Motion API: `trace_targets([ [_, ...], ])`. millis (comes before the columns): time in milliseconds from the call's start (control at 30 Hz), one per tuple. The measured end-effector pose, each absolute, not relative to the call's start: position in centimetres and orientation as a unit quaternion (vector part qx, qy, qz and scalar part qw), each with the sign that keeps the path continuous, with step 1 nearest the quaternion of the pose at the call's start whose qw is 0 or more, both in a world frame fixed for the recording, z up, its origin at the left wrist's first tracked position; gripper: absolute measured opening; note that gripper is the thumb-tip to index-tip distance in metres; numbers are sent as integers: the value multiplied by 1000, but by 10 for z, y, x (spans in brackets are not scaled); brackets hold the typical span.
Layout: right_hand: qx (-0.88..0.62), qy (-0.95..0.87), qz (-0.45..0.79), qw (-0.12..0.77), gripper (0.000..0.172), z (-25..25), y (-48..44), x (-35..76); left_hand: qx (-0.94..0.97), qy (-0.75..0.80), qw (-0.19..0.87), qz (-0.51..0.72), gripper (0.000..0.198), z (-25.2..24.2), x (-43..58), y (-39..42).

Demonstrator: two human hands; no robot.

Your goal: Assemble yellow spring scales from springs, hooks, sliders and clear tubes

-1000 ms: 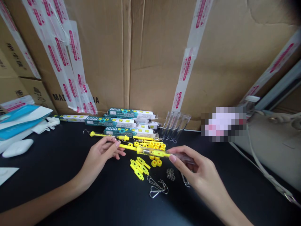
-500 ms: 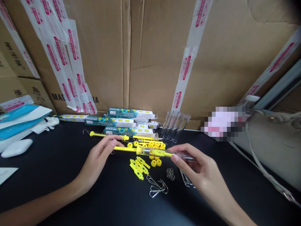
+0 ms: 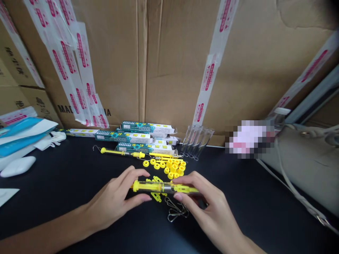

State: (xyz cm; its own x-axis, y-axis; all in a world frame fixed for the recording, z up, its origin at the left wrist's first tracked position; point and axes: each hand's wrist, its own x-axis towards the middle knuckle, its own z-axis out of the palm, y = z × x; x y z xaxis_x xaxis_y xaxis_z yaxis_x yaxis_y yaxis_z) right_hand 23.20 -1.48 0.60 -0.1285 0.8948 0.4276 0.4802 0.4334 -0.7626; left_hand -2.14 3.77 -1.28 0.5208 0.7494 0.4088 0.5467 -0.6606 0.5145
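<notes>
From the head camera, the left hand [image 3: 113,201] curls around the yellow-capped end of a clear spring-scale barrel [image 3: 164,187], while the right hand [image 3: 201,208] pinches its other end between thumb and fingers. The barrel sits above the worktop [image 3: 66,187], over yellow plastic tabs [image 3: 156,197] and just beyond wire hooks [image 3: 176,210]. Yellow rings [image 3: 169,167] lie farther on. This looks like a spring-scale assembly step; the next move calls for a steady two-handed grip.

Stacked cardboard cartons [image 3: 111,63], red-printed white packing tape [image 3: 208,81], black tabletop [image 3: 251,197]
</notes>
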Motion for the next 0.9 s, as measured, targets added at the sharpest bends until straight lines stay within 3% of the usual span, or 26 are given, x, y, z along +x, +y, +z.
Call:
trace_targets([
  [100, -475, -729, 204, 449, 14, 7, -15, 233, 883, 355, 105, 289, 31, -9, -18, 38],
  [200, -483, -736, 202, 430, 15, 9, -15, 236, 890, 340, 89, 290, 40, -5, -16, 39],
  [367, -490, -752, 209, 388, 18, 11, -16, 239, 885, 325, 125, 311, 46, -4, -17, 42],
  [633, -426, -793, 116, 420, 16, 9, -16, 239, 854, 366, 223, 295, 43, -10, -18, 41],
  [800, -367, -853, 15, 371, 32, -1, -21, 256, 811, 436, 235, 310, 49, -8, -19, 43],
  [900, -375, -856, 18, 355, 36, 1, -19, 260, 800, 449, 243, 315, 50, -7, -18, 44],
])
